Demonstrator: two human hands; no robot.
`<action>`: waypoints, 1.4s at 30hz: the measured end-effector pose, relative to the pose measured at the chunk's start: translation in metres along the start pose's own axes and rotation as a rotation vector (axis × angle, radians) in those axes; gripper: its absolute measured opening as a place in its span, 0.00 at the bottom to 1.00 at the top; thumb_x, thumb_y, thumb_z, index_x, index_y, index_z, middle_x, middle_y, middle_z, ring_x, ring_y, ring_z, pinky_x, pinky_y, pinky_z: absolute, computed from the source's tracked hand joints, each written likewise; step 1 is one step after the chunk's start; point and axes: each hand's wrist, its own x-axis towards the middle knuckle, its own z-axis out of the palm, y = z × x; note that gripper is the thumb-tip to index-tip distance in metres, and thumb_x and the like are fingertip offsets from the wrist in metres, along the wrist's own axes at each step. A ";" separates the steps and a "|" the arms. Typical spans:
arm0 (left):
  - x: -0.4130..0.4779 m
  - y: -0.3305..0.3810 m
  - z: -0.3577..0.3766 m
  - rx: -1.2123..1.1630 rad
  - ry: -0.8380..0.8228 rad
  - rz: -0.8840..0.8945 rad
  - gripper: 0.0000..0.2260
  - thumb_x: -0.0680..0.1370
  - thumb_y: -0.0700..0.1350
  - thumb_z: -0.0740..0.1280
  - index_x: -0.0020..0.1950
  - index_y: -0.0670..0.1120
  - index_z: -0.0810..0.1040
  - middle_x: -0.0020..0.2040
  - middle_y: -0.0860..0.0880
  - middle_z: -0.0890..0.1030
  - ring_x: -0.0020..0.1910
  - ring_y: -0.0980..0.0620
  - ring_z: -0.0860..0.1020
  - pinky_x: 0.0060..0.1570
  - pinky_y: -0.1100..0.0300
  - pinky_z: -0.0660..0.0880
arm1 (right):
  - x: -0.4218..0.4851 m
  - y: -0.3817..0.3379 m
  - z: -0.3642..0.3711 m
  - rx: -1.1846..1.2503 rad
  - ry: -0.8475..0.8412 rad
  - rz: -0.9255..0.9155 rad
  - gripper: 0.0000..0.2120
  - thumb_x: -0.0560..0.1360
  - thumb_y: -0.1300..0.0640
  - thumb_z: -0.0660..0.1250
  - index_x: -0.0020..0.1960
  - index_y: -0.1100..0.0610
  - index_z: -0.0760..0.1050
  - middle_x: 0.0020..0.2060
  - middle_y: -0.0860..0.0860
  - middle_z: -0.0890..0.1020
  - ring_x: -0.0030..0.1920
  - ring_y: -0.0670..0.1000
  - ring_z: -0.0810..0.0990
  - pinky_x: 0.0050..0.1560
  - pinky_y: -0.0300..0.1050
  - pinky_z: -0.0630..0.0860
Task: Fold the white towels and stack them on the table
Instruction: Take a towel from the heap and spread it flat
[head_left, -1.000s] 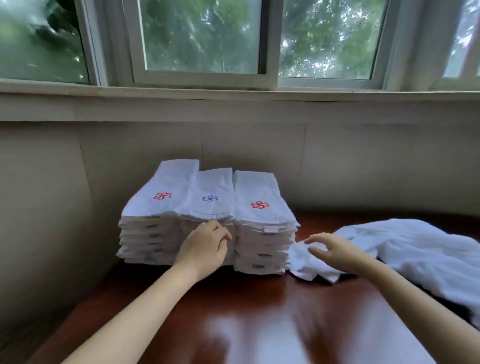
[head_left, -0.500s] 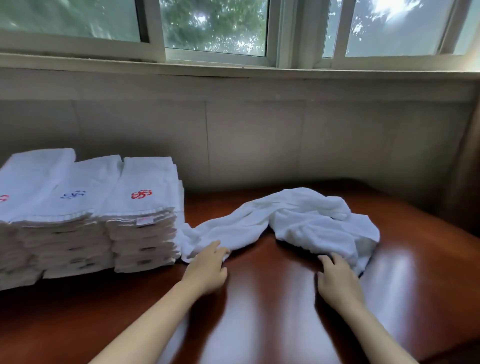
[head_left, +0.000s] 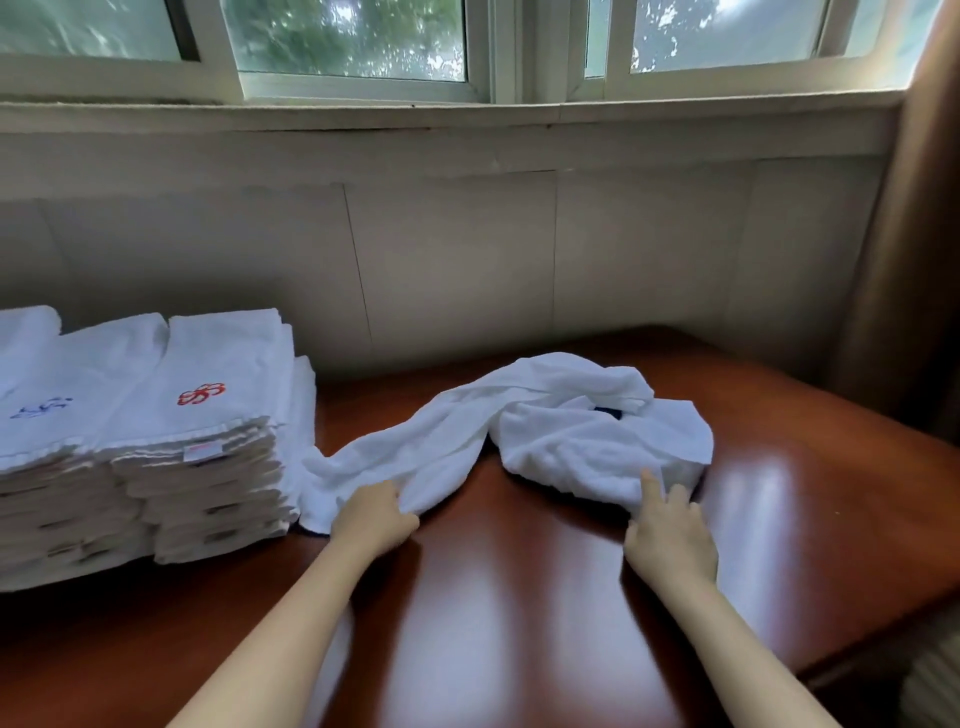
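My left hand (head_left: 371, 517) is pinching the near edge of the crumpled white terry towel (head_left: 561, 436), which is lying on the glossy red-brown wooden table (head_left: 519, 597). My right hand (head_left: 670, 530) is touching its bunched end with straight fingers, likely to spread it flat.

The forearms are angled inward, toward 1 and 11 o'clock. The towel (head_left: 566, 441) is gripped by the left hand (head_left: 375, 515); the right hand (head_left: 671, 531) is laid flat.

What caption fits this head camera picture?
Left hand grips and right hand touches a crumpled white towel on the table beside folded stacks.
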 end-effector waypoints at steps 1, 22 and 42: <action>-0.005 0.000 -0.003 -0.043 -0.028 0.021 0.07 0.71 0.46 0.65 0.47 0.46 0.75 0.47 0.47 0.82 0.52 0.46 0.78 0.53 0.53 0.74 | -0.002 -0.001 -0.001 -0.006 -0.002 0.001 0.29 0.75 0.57 0.59 0.74 0.52 0.54 0.59 0.57 0.68 0.56 0.59 0.71 0.49 0.47 0.72; -0.137 -0.168 -0.062 0.346 0.165 -0.499 0.16 0.76 0.51 0.58 0.62 0.49 0.74 0.59 0.48 0.79 0.59 0.47 0.77 0.49 0.59 0.70 | -0.038 -0.021 -0.016 -0.068 -0.186 0.298 0.31 0.77 0.52 0.57 0.75 0.62 0.55 0.74 0.65 0.53 0.74 0.66 0.52 0.75 0.57 0.48; -0.128 -0.129 -0.025 0.270 0.309 0.188 0.29 0.69 0.48 0.64 0.70 0.51 0.64 0.72 0.44 0.57 0.71 0.43 0.59 0.69 0.53 0.57 | -0.076 -0.140 0.041 -0.247 -0.145 -0.457 0.24 0.81 0.42 0.45 0.76 0.45 0.53 0.78 0.49 0.50 0.77 0.56 0.43 0.68 0.71 0.38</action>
